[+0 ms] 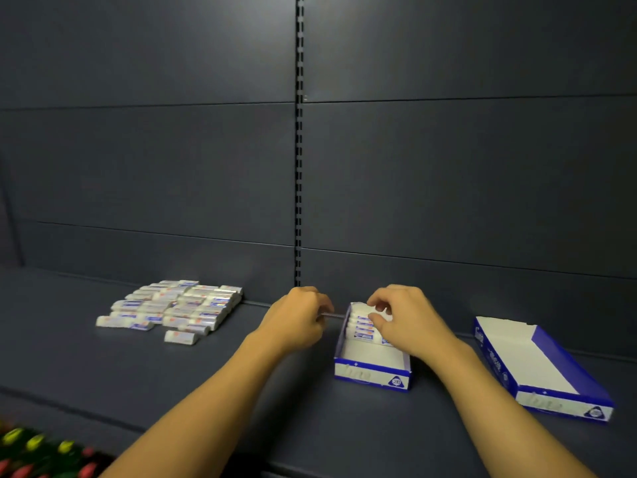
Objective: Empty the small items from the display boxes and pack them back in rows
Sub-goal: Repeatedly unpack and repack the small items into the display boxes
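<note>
1. Bright yellow and red things (38, 453) blur at seven o'clock, nearest of all.
2. Both bare arms reach up onto the dark shelf (206, 367).
3. One blue and white display box (372, 372) sits in the middle. Small white items (362, 326) fill its far end in a row, each lying long-ways left to right.
4. Right hand (408, 319) is over that row with curled fingers on the items; a firm hold cannot be told.
5. Left hand (299, 320) is curled just left of the box. If it holds anything cannot be told.
6. Second box (544, 370), at three o'clock, is empty and turned a bit.
7. Loose items (172, 307) lie at ten o'clock in rows, long-ways left to right.
</note>
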A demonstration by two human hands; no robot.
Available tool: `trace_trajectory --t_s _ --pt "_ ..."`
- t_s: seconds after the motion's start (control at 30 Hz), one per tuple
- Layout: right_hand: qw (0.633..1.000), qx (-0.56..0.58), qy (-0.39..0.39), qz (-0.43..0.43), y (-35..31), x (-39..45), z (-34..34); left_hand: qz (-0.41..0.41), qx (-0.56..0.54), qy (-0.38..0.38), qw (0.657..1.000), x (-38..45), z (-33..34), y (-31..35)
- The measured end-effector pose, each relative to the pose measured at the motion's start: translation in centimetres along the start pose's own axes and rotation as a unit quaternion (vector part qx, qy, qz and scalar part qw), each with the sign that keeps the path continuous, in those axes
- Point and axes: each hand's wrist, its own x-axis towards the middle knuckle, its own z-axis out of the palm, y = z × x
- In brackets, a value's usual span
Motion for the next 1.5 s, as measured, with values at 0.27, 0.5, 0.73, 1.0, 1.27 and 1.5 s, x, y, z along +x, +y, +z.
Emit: trace_trajectory --t_s 0.27,0.5,0.73,1.0,1.27,1.5 --pt "0.997 0.076 -0.017 -0.023 -6.5 0.5 1.5 -0.106 0.041 0.009 0.993 -6.1 -2.5 -3.7" --pt "0.995 0.037 -0.082 -0.045 -11.5 0.2 4.3 -0.192 0.044 0.026 0.98 -11.9 -6.6 -8.5" --pt "0.992 0.032 -0.118 -0.032 -16.2 -0.1 7.3 -0.229 0.046 0.026 0.972 -17.1 -9.4 -14.2" --pt "0.992 0.05 -0.115 -0.012 -24.5 -0.5 11.2 -0.198 0.057 0.013 0.978 -20.9 -12.1 -20.2" --pt "0.993 0.058 -0.097 0.014 -31.2 -1.1 14.2 -0.154 0.038 -0.005 0.987 -24.0 -13.2 -25.6" --pt "0.995 0.041 -0.092 0.001 -34.2 0.2 15.5 -0.135 0.018 -0.005 0.991 -24.4 -12.6 -28.6"
